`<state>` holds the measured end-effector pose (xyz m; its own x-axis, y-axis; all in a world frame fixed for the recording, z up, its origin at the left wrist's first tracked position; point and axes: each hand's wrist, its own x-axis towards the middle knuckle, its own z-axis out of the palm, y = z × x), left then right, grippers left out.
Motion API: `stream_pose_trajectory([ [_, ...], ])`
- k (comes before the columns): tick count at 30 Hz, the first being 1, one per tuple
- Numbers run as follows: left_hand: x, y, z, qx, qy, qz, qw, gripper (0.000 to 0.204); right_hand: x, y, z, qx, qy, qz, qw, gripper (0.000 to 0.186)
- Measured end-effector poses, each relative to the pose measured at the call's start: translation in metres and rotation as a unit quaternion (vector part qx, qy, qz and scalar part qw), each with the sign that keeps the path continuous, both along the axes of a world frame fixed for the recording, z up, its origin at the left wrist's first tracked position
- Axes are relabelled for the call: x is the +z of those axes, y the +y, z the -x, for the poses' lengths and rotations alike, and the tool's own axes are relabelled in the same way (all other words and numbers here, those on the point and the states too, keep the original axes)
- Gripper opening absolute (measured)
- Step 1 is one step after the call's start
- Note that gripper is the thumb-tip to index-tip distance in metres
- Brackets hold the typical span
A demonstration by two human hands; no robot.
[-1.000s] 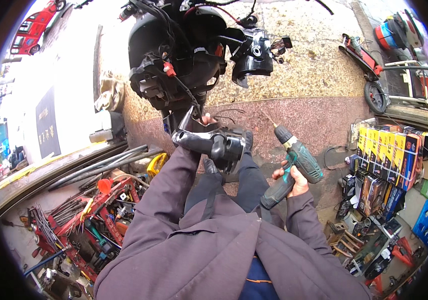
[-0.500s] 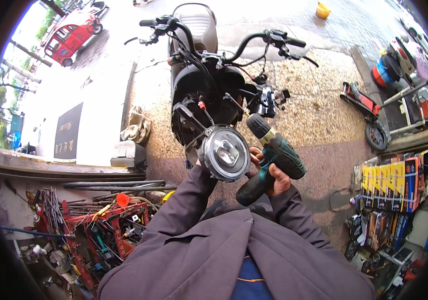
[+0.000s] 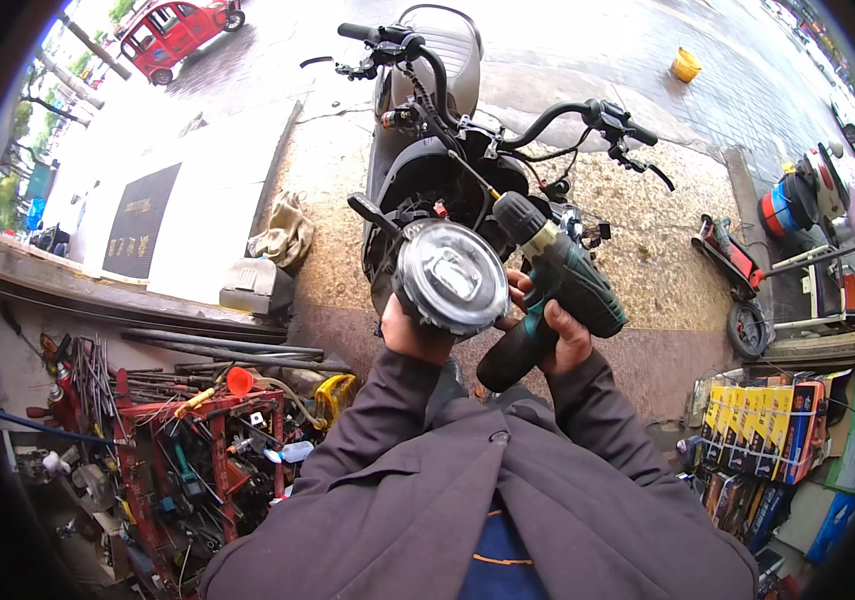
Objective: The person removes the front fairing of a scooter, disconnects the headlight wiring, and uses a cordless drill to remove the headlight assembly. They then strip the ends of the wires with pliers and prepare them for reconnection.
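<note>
My left hand (image 3: 414, 334) grips a round headlight (image 3: 453, 277) from its lower left; part of the fingers is hidden behind it. The clear lens faces up toward me, and a black bracket arm (image 3: 376, 214) sticks out at its upper left. In my right hand (image 3: 570, 338) is a green and black cordless drill (image 3: 560, 262), tilted with a long bit (image 3: 475, 175) pointing up and left toward the scooter. Right behind the headlight stands the scooter (image 3: 430, 160), its front opened up with wires and the dark cavity showing.
To the left, a red tool rack (image 3: 218, 425) is crowded with tools, and a yellow item (image 3: 335, 400) lies beside it. Boxes strapped together (image 3: 763, 425) stand at the right. Farther right is a red floor jack (image 3: 733, 255). A bag (image 3: 285, 232) lies by the left step.
The view has shifted, so the scooter sits lower and farther right. The headlight is turned slightly, and more of my left hand shows. The drill stays in my right hand.
</note>
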<state>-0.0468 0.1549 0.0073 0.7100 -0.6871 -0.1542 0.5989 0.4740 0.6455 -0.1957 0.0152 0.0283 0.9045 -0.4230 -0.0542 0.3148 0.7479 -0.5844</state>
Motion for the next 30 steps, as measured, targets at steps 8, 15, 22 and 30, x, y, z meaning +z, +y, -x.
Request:
stream_pose_trajectory([
  [8, 0.041, -0.002, -0.030, -0.095, 0.161, 0.150, 0.971, 0.076, 0.026, 0.010, -0.034, -0.041, 0.035, 0.078, 0.995, 0.060],
  [15, 0.043, -0.004, -0.039, -0.126, 0.093, 0.174, 0.972, 0.099, 0.040, 0.017, -0.042, -0.056, 0.047, 0.106, 0.992, 0.061],
  [22, 0.041, -0.007, -0.040, -0.033, 0.153, 0.147, 0.977, 0.086, 0.044, 0.011, -0.018, 0.000, 0.038, 0.085, 0.996, 0.064],
  [30, 0.043, -0.006, -0.051, 0.038, 0.145, 0.102, 0.984, 0.079, 0.038, 0.006, 0.059, -0.037, 0.111, 0.194, 0.974, 0.066],
])
